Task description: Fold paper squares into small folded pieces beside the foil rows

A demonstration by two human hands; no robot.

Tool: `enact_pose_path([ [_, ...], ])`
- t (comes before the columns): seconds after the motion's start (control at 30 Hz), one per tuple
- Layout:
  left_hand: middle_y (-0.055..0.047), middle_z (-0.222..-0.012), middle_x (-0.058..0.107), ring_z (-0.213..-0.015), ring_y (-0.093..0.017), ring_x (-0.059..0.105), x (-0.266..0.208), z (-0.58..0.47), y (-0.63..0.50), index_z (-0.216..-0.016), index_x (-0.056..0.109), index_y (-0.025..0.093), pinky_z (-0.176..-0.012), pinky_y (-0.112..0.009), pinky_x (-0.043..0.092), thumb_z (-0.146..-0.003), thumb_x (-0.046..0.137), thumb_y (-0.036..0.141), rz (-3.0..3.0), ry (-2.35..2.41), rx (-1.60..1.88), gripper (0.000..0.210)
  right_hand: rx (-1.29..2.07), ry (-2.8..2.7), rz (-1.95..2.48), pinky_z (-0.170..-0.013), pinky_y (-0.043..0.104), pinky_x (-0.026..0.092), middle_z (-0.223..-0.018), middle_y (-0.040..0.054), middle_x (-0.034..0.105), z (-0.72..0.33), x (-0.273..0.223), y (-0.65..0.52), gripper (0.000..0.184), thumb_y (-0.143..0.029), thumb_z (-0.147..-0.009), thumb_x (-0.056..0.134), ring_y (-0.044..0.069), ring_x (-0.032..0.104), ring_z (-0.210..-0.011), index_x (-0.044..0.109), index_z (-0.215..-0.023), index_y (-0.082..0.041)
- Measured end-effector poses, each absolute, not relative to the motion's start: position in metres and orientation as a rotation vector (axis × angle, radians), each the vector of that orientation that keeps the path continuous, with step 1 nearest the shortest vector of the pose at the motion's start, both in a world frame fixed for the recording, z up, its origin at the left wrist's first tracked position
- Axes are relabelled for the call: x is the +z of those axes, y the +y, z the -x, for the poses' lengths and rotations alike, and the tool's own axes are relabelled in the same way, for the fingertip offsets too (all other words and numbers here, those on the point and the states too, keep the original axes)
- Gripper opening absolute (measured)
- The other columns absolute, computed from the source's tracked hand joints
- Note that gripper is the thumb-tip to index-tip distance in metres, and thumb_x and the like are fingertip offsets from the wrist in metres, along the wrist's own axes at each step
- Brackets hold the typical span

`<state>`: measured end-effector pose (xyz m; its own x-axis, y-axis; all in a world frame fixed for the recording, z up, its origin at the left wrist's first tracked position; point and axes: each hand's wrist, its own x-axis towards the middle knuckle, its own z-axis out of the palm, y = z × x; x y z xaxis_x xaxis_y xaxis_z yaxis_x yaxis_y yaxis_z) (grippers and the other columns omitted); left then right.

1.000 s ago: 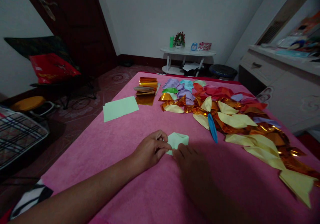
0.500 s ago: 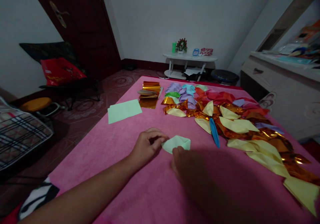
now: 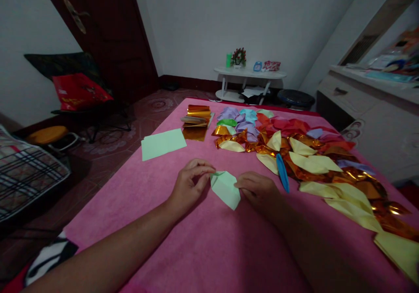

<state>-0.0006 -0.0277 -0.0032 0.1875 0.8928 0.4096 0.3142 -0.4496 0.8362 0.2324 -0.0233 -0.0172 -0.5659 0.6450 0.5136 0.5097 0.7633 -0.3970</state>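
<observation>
A small folded piece of pale green paper (image 3: pixel 225 189) is between my two hands, just over the pink cloth (image 3: pixel 196 240). My left hand (image 3: pixel 192 180) pinches its upper left corner between thumb and fingers. On the other side, my right hand (image 3: pixel 258 189) pinches its right edge. One pointed corner of the paper faces down toward me, and a small fold shows along its top edge. Farther off to the left lies a stack of flat pale green sheets (image 3: pixel 163 144).
Gold foil sheets (image 3: pixel 195 123) are piled behind the green stack. Many folded paper pieces, pale yellow (image 3: pixel 314 164), gold, red and purple, cover the table's right side. A blue folded piece (image 3: pixel 282 173) lies nearest my right hand. A white side table (image 3: pixel 250 72) stands by the wall.
The green paper has been turned, and its pointed corner now faces toward me. My right hand has moved up and right to its right edge. My left hand still pinches the left side.
</observation>
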Motion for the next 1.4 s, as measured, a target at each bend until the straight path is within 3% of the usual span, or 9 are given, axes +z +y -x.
enact_pose_path([
  [0.23, -0.007, -0.088, 0.065, -0.083, -0.016, 0.062, -0.008, -0.001, -0.030, -0.088, 0.072, 0.017, -0.075, -0.029, 0.051, -0.080, 0.054, 0.008, -1.937, 1.025, 1.138, 0.022, 0.370, -2.241, 0.819, -0.072, 0.029, 0.051, -0.085, 0.0061, 0.068, -0.232, -0.017, -0.023, 0.022, -0.006, -0.083, 0.050, 0.017, 0.062, -0.081, 0.067, -0.086, -0.019],
  [0.5, -0.005, -0.084, 0.067, -0.079, -0.016, 0.061, -0.013, 0.003, -0.030, -0.084, 0.071, 0.018, -0.074, -0.029, 0.049, -0.077, 0.056, 0.007, -2.137, 1.035, 0.978, 0.020, 0.274, -2.372, 1.011, -0.068, 0.029, 0.042, -0.083, 0.0062, 0.059, -0.220, -0.001, -0.038, 0.023, -0.004, -0.084, 0.046, 0.017, 0.052, -0.080, 0.065, -0.080, -0.017],
  [0.67, -0.007, -0.088, 0.067, -0.082, -0.018, 0.060, -0.005, 0.005, -0.037, -0.090, 0.069, 0.018, -0.076, -0.031, 0.048, -0.081, 0.059, 0.024, -2.447, 0.959, 0.824, 0.014, 0.454, -2.440, 1.035, -0.070, 0.029, 0.042, -0.086, 0.0048, 0.058, -0.219, 0.010, -0.056, 0.022, 0.000, -0.081, 0.046, 0.017, 0.051, -0.081, 0.061, -0.081, -0.017],
  [0.77, -0.008, -0.092, 0.066, -0.084, -0.020, 0.060, -0.002, 0.004, -0.045, -0.095, 0.068, 0.017, -0.073, -0.031, 0.047, -0.082, 0.060, 0.038, -2.613, 0.945, 0.705, 0.026, 0.576, -2.357, 1.048, -0.075, 0.031, 0.043, -0.091, 0.0046, 0.059, -0.222, 0.010, -0.060, 0.028, 0.005, -0.073, 0.049, 0.018, 0.053, -0.087, 0.060, -0.086, -0.018],
  [0.97, -0.006, -0.092, 0.066, -0.081, -0.018, 0.060, -0.007, -0.006, -0.053, -0.095, 0.067, 0.019, -0.068, -0.029, 0.046, -0.090, 0.049, 0.033, -2.793, 0.901, 0.634, 0.023, 0.817, -2.169, 0.961, -0.080, 0.032, 0.045, -0.097, 0.0036, 0.058, -0.227, 0.004, -0.057, 0.041, 0.006, -0.066, 0.053, 0.017, 0.056, -0.093, 0.061, -0.096, -0.021],
  [1.4, -0.004, -0.087, 0.066, -0.081, -0.017, 0.058, -0.007, -0.011, -0.048, -0.081, 0.069, 0.021, -0.072, -0.029, 0.046, -0.084, 0.055, 0.022, -2.503, 1.002, 0.763, 0.015, 0.878, -2.028, 1.138, -0.071, 0.028, 0.045, -0.086, 0.0021, 0.060, -0.220, 0.004, -0.055, 0.012, -0.008, -0.075, 0.061, 0.016, 0.058, -0.082, 0.066, -0.074, -0.019],
])
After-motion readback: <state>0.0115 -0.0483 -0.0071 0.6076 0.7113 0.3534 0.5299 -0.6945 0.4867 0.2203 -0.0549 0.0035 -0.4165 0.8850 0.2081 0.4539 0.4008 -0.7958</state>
